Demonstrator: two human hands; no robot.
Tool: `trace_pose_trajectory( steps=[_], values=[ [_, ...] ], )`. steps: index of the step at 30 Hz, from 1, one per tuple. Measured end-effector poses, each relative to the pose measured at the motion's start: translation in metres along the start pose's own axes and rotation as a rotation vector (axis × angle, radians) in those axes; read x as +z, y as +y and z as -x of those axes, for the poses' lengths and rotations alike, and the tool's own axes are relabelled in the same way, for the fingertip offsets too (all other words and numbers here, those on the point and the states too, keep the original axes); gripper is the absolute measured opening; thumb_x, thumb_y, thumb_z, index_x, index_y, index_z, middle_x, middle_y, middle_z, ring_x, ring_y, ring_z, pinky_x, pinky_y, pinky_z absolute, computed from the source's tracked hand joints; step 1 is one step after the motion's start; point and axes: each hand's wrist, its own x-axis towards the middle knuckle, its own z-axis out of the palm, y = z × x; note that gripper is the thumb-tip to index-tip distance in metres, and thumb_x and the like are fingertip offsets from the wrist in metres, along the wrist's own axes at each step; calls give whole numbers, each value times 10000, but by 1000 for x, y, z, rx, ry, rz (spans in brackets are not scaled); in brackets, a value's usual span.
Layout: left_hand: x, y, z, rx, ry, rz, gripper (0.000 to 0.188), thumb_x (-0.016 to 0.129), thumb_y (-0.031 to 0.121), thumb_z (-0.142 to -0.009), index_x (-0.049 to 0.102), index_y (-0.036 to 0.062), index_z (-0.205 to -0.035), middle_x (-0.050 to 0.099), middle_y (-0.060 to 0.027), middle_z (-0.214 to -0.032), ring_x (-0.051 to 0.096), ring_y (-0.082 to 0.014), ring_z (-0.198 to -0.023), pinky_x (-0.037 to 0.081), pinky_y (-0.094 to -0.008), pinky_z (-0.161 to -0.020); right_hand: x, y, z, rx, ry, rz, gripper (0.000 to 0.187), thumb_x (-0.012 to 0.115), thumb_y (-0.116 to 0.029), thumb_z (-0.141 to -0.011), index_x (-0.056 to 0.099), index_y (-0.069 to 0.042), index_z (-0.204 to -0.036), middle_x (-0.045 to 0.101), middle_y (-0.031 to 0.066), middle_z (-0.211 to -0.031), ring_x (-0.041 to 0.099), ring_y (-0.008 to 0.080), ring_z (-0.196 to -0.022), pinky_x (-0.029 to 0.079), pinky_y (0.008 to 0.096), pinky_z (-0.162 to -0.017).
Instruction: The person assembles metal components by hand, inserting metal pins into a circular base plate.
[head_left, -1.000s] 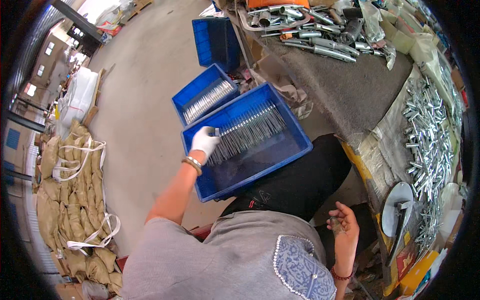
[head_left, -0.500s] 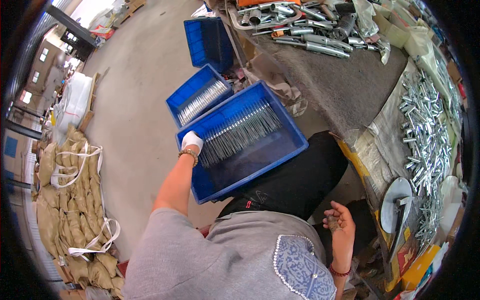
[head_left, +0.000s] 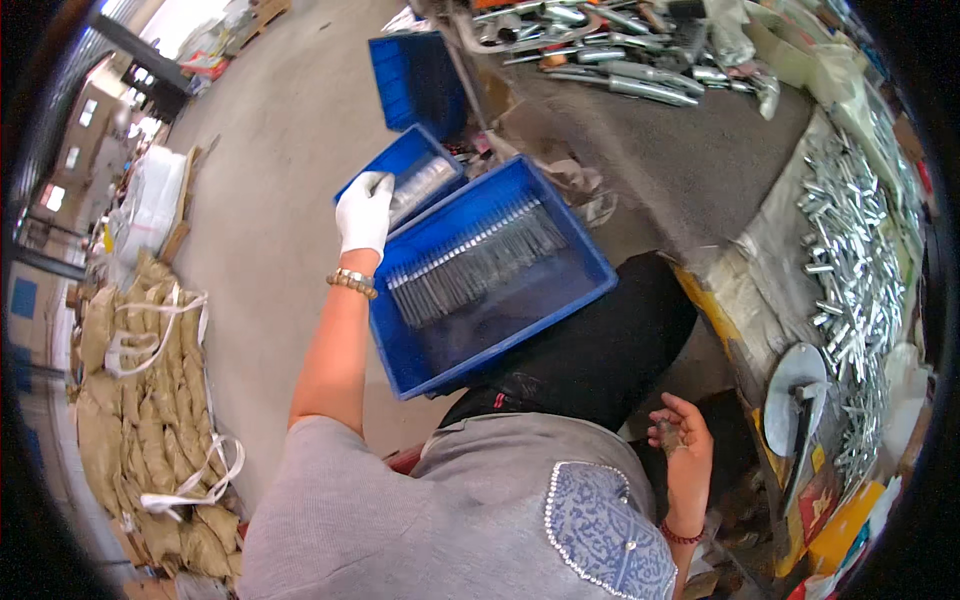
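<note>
A workbench (head_left: 700,170) takes up the upper right of the frame, beside you. Stacked tan sacks (head_left: 150,420) fill the lower left. In the middle sits your large blue bin (head_left: 462,340), its lower edge against your black trousers (head_left: 600,340). At the right edge, on the bench, lies a heap of small metal tubes (head_left: 850,300). Above centre, your smaller blue bin (head_left: 404,152) stands just beyond the large one, with a shiny bundle (head_left: 422,185) in it. A row of slim metal rods (head_left: 470,265) runs slantwise inside the large bin. Your white-gloved left hand (head_left: 364,212) is at the smaller bin's left side, fingers bent; whether they grasp anything, you can't tell from here. Your bare right hand (head_left: 684,440), lower right, hangs near the bench, fingers loosely curled and parted, not clenched. A beaded bracelet (head_left: 352,282) circles your left wrist.
</note>
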Motion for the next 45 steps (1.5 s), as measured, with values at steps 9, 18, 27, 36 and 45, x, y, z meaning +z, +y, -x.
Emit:
trace_pose_trajectory(
  steps=[9, 18, 27, 36, 45],
  values=[
    [55, 249, 71, 315, -706, 624, 186, 732, 135, -1014, 781, 1, -1133, 773, -47, -1048, 698, -125, -948, 567, -294, -863, 4, -8, 15, -142, 18, 95, 395, 682, -14, -994, 674, -62, -1387, 755, 120, -1164, 711, 199, -1074, 562, 335, -940],
    [137, 412, 175, 935, -954, 332, 378, 770, 272, -917, 737, 59, -1228, 767, -181, -1155, 741, -352, -1056, 571, -417, -935, -8, -17, 45, -121, 120, 142, 427, 682, 7, -1003, 657, -39, -1427, 749, 109, -1181, 712, 175, -1111, 558, 319, -959],
    [164, 429, 192, 901, -971, 138, 482, 771, 188, -882, 667, 104, -1345, 774, -152, -1075, 748, -348, -989, 580, -432, -905, -40, -65, 89, -439, 294, 289, 310, 742, -50, -946, 732, -48, -1256, 736, 159, -1075, 744, 329, -994, 594, 401, -863],
    [115, 374, 178, 202, -1462, 982, 596, 680, 90, -966, 464, -55, -1502, 654, -75, -1015, 680, -132, -826, 597, -254, -686, -195, -73, 84, -490, 1202, 1082, 223, 748, -2, -801, 764, -104, -999, 677, 94, -962, 709, 320, -944, 592, 439, -808],
    [89, 362, 203, 322, -1580, 665, 297, 713, 65, -944, 608, -10, -1211, 732, -90, -1007, 698, -120, -809, 569, -244, -671, -232, -79, 66, -546, 851, 1523, 108, 681, -54, -853, 745, -118, -912, 602, 79, -1016, 671, 282, -1013, 576, 421, -874]
  ],
)
